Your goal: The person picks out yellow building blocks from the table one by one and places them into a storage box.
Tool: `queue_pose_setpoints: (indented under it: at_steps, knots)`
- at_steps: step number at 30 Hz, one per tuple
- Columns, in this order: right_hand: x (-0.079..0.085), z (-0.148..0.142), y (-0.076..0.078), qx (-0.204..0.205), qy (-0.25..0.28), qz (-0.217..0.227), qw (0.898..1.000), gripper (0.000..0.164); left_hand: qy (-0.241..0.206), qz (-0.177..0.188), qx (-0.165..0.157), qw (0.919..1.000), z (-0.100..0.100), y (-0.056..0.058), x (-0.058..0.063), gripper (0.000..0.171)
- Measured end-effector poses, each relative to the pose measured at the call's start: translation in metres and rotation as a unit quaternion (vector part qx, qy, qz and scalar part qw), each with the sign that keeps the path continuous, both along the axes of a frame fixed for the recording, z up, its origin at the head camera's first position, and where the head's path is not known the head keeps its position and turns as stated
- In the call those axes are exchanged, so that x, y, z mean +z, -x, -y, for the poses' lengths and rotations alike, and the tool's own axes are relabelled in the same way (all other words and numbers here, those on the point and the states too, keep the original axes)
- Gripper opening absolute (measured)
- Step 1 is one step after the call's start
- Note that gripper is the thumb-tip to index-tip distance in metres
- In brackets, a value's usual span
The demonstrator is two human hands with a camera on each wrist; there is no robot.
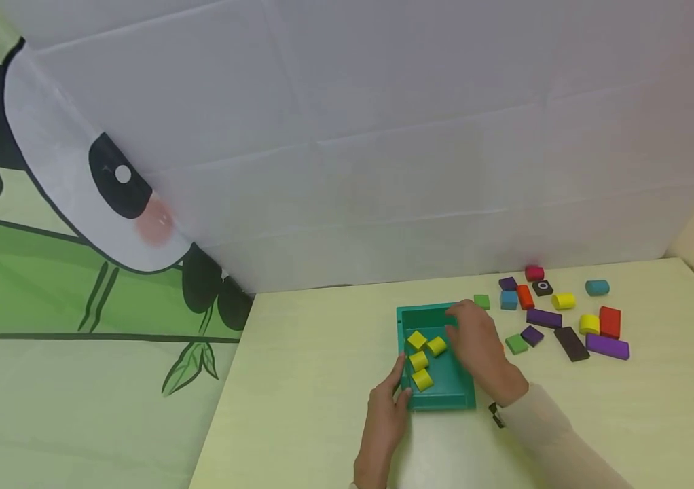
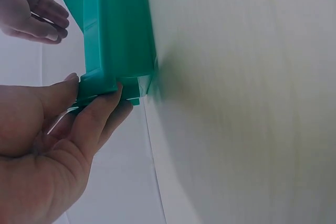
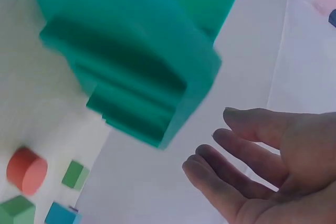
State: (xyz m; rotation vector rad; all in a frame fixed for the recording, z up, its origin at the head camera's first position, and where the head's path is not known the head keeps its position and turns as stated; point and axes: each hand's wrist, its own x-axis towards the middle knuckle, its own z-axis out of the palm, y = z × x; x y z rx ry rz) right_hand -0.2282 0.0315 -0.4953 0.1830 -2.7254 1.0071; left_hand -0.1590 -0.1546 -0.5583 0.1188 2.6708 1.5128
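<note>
A teal box sits on the table, with several yellow blocks inside along its left half. My left hand grips the near left side of the box. In the left wrist view, its thumb and fingers pinch the box's edge. Over the box's right side is my right hand, hiding part of the rim in the head view. The right wrist view shows this right hand holding nothing, its fingers loosely bent and apart from the box wall.
Right of the box lie loose colored blocks, among them a purple bar, a red block, a black block and a blue cylinder. Behind the table hangs a pale cloth with a printed cartoon panda.
</note>
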Motion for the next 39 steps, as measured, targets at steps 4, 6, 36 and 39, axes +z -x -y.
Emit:
queue_pose_setpoints:
  at_steps: [4, 6, 36, 39]
  knots:
    - [0.003, -0.011, 0.0, -0.011, 0.003, -0.015, 1.0, 0.019, 0.005, 0.008, 0.004, 0.9999, 0.0, -0.001, -0.002, 0.065]
    - [0.004, -0.017, 0.0, -0.018, -0.002, -0.021, 1.0, 0.02, 0.006, 0.01, 0.005, 0.9999, 0.0, -0.001, -0.002, 0.065]
    - [-0.005, -0.122, 0.009, -0.107, -0.007, 0.022, 0.994, 0.024, 0.009, 0.022, 0.009, 0.9997, 0.0, -0.001, 0.002, 0.065]
    - [-0.008, -0.129, 0.009, -0.11, -0.009, 0.027, 0.993, 0.025, 0.008, 0.022, 0.008, 0.9997, 0.0, 0.0, 0.003, 0.065]
